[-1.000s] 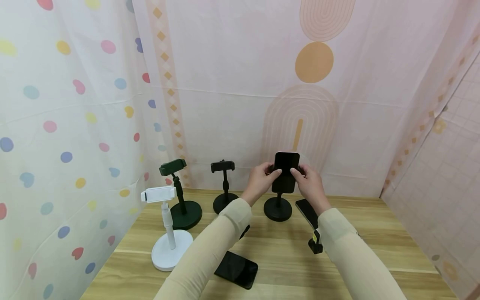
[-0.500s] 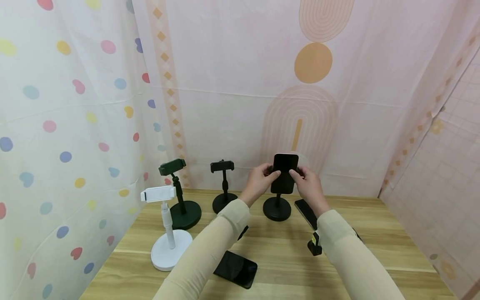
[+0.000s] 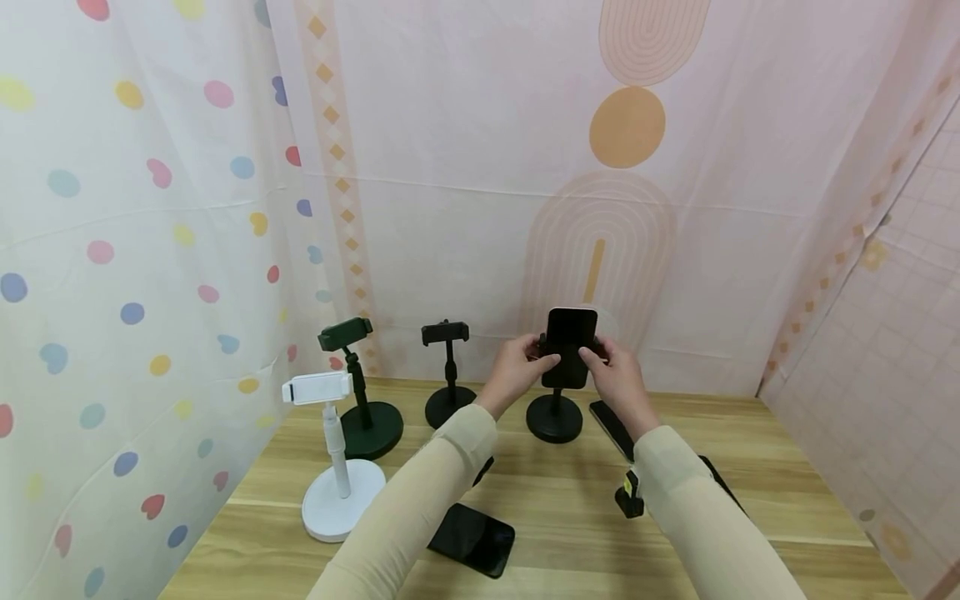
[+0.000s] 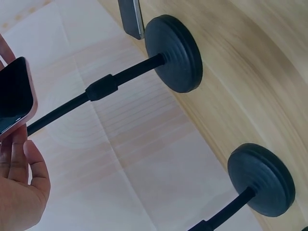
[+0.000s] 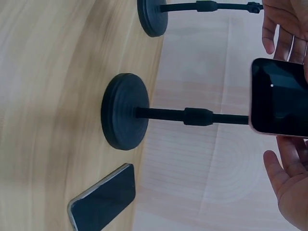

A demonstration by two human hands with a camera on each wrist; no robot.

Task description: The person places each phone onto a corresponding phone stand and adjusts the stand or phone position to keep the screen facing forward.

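Note:
An upright smartphone (image 3: pixel 567 333) with a dark screen sits at the top of a black phone stand (image 3: pixel 554 420). My left hand (image 3: pixel 513 372) holds its left side, thumb at the front edge and fingers behind. From the right, my right hand (image 3: pixel 621 379) grips the other side, with its thumb on the screen. In the left wrist view, fingers of the left hand (image 4: pixel 21 197) reach behind the phone (image 4: pixel 14 96). The right wrist view has the right hand (image 5: pixel 296 192) at the phone's edge. The stand's clamp is mostly hidden behind the phone.
To the left stand a white phone stand (image 3: pixel 341 500), a dark green one (image 3: pixel 372 429) and another black one (image 3: pixel 450 405). One smartphone (image 3: pixel 474 540) lies near the front; another phone (image 3: pixel 612 428) lies behind the right forearm. Curtains hang around the wooden table (image 3: pixel 555 542).
Both thumbs have slid down the phone a little, the left one drawing back toward the edge. The phone sits very slightly lower in view. The other stands and phones stay put.

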